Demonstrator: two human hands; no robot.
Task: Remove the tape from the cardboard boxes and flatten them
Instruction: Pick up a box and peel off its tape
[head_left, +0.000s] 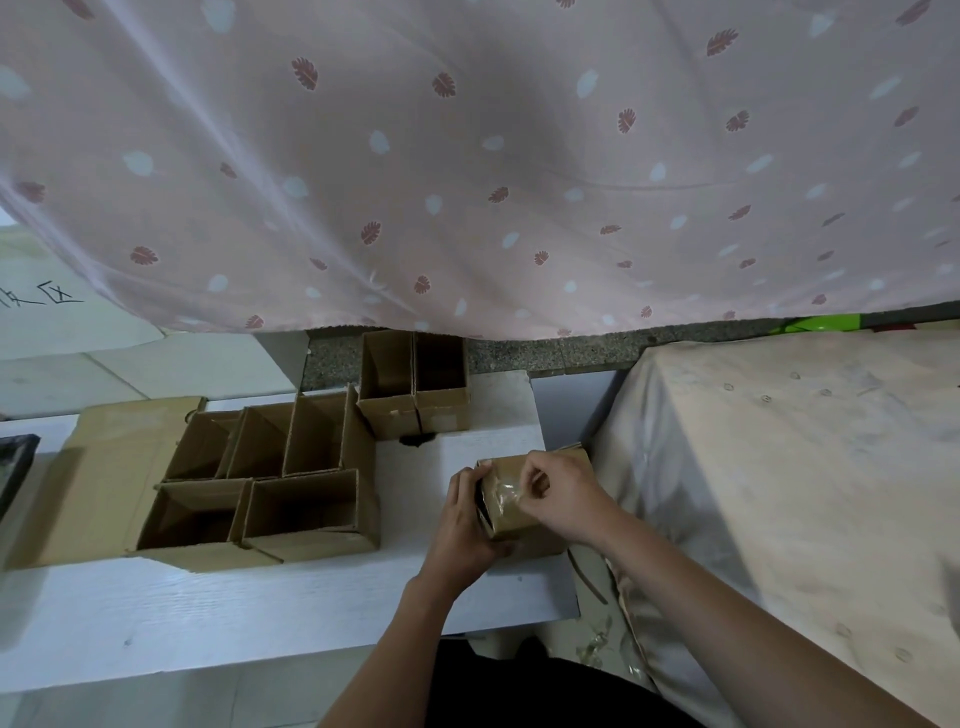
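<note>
The left hand (464, 525) comes up from below and wraps around the left side of a small box (524, 506), with its thumb on the top edge and its fingers curled under; the right hand (563, 499) reaches in from the right, bent at the wrist, and its thumb and first finger pinch a bit of clear tape (503, 492) on the box's top face; both arms are bare and stretch forward. The box sits at the right edge of the white table (208, 597), tipped a little; its long side runs from near the person toward the far end, and the taped face looks up. To the left, open boxes (291, 493) stand close together with their open tops up; a pink curtain (467, 156) hangs behind.
</note>
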